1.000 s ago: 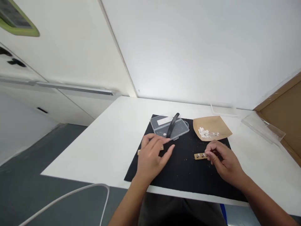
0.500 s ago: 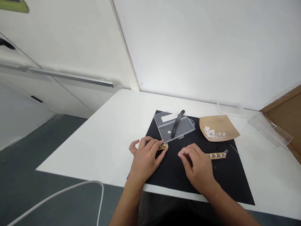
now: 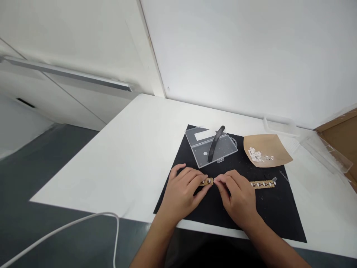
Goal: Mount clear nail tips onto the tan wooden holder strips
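Note:
My left hand (image 3: 184, 191) is closed on a short tan strip (image 3: 208, 181) with small shiny round pieces, gripping it between thumb and fingers over the black mat (image 3: 279, 216). Its right end sticks out past my fingertips. Right beside that end, my right hand (image 3: 237, 195) pinches with thumb and forefinger; what lies in the pinch is too small to make out. A second tan strip (image 3: 263, 184), bearing a row of white and dark metallic pieces, lies on the mat just right of my right hand, which hides its left end.
Behind my hands lies an open clear plastic case (image 3: 199, 158) with a curved black tool (image 3: 216, 143) across it. A tan paper tray (image 3: 281, 156) holds small white pieces (image 3: 258, 154). Clear plastic containers (image 3: 326, 152) stand at the right. A white cable (image 3: 64, 225) hangs at left.
My left hand has moved right with the short strip. The gap between it and my right hand's pinch has closed almost fully. The view has shifted slightly.

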### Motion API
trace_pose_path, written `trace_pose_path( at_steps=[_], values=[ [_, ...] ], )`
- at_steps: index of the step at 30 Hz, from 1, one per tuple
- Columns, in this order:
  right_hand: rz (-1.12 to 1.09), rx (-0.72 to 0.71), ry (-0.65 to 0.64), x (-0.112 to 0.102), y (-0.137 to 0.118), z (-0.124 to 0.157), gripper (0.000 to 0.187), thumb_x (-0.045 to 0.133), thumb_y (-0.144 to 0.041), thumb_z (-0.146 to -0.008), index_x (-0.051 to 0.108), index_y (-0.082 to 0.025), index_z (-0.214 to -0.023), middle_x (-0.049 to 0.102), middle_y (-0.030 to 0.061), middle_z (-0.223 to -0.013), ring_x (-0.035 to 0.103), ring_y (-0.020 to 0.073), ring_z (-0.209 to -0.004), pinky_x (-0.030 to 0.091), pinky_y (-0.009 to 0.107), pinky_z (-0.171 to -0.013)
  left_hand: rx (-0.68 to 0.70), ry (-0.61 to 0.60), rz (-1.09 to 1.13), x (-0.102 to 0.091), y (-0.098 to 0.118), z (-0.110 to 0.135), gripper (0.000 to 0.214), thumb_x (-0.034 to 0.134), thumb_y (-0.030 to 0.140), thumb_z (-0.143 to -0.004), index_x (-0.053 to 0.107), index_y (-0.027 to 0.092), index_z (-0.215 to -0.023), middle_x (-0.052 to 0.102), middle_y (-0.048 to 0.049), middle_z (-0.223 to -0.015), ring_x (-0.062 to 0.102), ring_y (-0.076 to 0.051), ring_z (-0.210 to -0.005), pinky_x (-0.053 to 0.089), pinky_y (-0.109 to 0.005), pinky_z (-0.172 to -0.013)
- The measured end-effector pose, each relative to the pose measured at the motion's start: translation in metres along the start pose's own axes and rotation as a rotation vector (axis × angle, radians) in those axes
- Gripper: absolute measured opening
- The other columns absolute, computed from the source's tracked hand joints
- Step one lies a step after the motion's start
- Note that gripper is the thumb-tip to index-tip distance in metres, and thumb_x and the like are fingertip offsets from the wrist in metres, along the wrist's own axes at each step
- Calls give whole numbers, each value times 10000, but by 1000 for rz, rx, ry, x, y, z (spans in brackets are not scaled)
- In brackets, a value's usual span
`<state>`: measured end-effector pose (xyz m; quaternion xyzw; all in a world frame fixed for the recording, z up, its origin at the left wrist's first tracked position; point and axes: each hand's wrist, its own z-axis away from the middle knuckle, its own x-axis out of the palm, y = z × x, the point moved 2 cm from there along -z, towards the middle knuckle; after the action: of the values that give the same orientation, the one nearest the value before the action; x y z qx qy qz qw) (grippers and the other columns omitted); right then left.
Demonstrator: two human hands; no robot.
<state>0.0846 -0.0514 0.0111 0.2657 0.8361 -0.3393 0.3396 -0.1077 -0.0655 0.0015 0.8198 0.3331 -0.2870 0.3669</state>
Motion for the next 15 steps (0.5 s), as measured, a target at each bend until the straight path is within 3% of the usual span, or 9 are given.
trace_pose_path(
  at_steps=[6, 10, 15],
  values=[
    [55, -41, -3, 1, -3, -2, 76, 637, -186, -1071, 691, -215, -1026, 726, 45, -878, 649, 178, -741, 433, 337, -682, 9, 49, 35, 5, 3, 0, 122, 716, 189, -1017, 697, 231, -1129, 827, 2, -976, 780, -181, -886, 421, -458, -1130],
    [81, -50, -11, 3, -5, -3, 101, 617, -201, -1086, 690, -221, -1018, 725, 41, -870, 640, 173, -732, 416, 341, -671, -12, 76, 58, 7, 4, 1, 385, 705, 163, -1019, 615, 240, -1386, 842, 9, -957, 796, -194, -913, 259, -573, -1291],
    [85, -63, -35, 5, -6, -3, 104, 615, -198, -1091, 664, -212, -1001, 717, 37, -866, 620, 174, -735, 386, 347, -671, -63, 71, 74, 8, 3, 3, 398, 708, 154, -1019, 602, 236, -1393, 845, 21, -937, 797, -196, -932, 152, -590, -1320]
  ],
)
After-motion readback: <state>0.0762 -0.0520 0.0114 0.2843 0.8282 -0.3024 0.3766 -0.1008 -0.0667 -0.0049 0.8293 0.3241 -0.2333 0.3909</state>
